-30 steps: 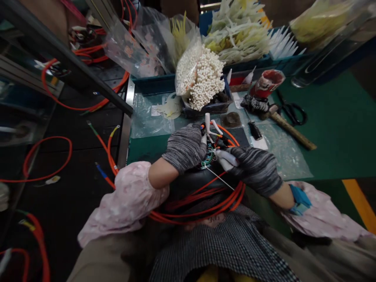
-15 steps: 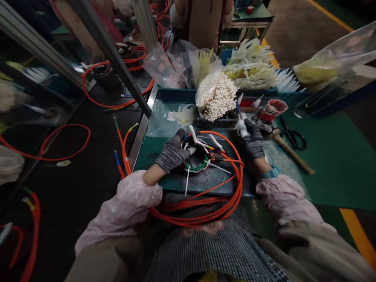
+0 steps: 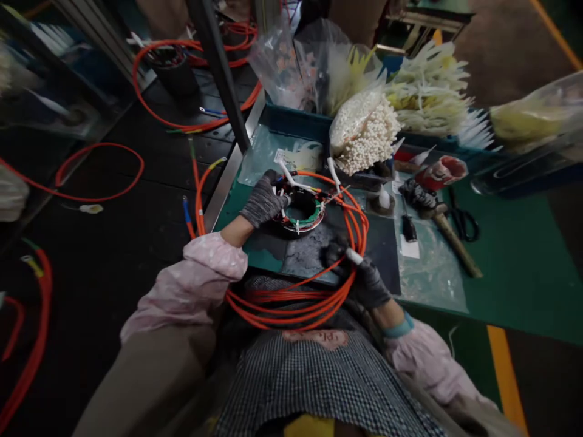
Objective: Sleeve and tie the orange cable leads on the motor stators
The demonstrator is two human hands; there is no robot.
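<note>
A ring-shaped motor stator [image 3: 311, 220] with a green inner edge and white ties lies near the front of the bench. My left hand [image 3: 265, 200], in a grey knit glove, is closed on its left rim, thumb toward the opening. White sleeved leads and orange cables [image 3: 291, 295] come from the ring and loop round toward my lap. My right hand [image 3: 367, 280], also gloved, is at the right side of this loop. Its white-tipped thumb lies over the cables and dark fingers show on their far side; motion blurs the fingers somewhat.
Behind the ring stand a bag of white sticks [image 3: 364, 136] and bundles of pale sleeving [image 3: 428, 91]. On the right lie a screwdriver [image 3: 409, 226], a hammer [image 3: 455, 240], scissors [image 3: 465, 224] and a red can [image 3: 441, 173]. A dark post [image 3: 221, 73] rises at left.
My right hand has left the small white item at the bench's right and come down to the orange cables. My left hand stays on the stator. The long white tails at its front no longer show.
</note>
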